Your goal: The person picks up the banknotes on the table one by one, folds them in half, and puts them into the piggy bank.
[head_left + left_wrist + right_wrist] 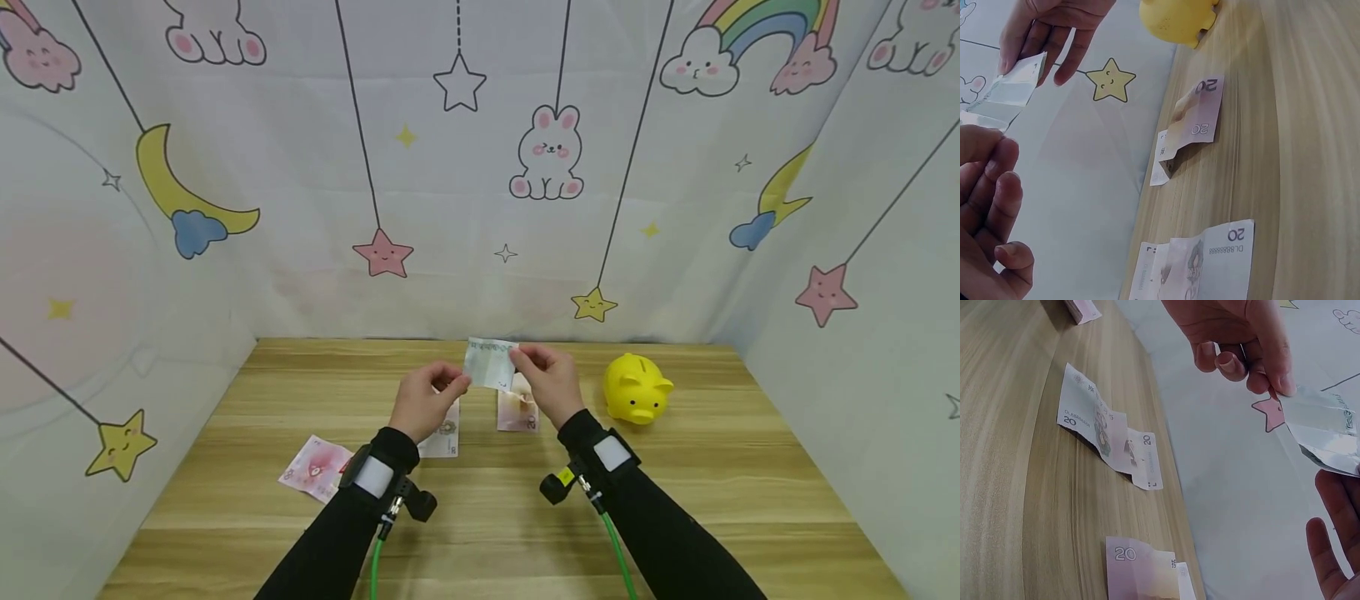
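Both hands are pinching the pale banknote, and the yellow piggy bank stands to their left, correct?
No, the side is wrong: the head view shows the yellow piggy bank standing to their right. The left hand and right hand do pinch the pale banknote.

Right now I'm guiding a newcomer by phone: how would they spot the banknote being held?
Find the wooden table, then the left hand and right hand above it. It's the pale banknote both pinch, the only one held up off the table.
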The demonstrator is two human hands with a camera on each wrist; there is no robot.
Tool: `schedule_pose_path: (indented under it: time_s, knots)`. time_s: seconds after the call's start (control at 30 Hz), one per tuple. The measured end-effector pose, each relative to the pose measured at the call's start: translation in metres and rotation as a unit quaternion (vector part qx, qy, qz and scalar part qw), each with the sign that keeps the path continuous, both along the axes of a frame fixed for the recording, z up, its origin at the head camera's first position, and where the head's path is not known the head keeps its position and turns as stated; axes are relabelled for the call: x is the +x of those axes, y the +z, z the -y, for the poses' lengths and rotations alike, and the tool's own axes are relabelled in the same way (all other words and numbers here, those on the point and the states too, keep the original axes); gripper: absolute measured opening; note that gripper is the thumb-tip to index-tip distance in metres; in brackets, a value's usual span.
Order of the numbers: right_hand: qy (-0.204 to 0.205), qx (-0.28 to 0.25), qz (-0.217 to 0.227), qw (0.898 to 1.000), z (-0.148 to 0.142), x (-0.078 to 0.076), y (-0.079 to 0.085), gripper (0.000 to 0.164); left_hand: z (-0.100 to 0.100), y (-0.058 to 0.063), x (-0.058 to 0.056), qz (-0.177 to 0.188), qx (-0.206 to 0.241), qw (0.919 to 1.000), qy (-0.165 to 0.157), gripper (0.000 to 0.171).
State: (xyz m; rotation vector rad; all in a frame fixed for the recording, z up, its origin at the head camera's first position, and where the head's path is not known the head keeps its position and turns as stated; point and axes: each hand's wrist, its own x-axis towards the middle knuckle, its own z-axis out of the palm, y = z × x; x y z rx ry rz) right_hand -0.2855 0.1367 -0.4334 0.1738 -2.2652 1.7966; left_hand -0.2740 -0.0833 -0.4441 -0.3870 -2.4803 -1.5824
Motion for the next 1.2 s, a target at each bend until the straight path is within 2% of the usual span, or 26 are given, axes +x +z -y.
schedule_pose_path:
  time_s: [0.2,0.4,0.63,0.83,1.0,1.2]
  knots:
    - [-0.003,0.005,0.007,1.0,0.0,0.001,0.001,0.023,0.002,0.002,0.001,0.018,-0.004,0.9998,-0.011,0.019]
    - [-0.004,0.005,0.0,1.0,-0.001,0.002,0.003,0.021,0.003,0.007,0.0,0.035,0.019,0.9991,-0.013,0.025]
    - [0.0,0.007,0.003,1.0,0.0,0.002,0.002,0.023,0.002,0.011,-0.001,0.015,0.036,0.9992,-0.003,0.021]
    - [0.001,0.01,0.001,1.0,0.0,0.002,0.002,0.022,0.001,0.012,0.0,0.017,0.049,0.9986,0.009,0.017]
    - [0.003,0.011,-0.002,1.0,0.0,0.003,0.002,0.021,0.0,0.012,0.0,0.014,0.044,0.9988,0.016,0.016]
    - [0.005,0.005,-0.005,1.0,0.001,0.001,-0.001,0.024,-0.004,0.011,0.002,-0.02,0.021,0.9993,0.022,0.014]
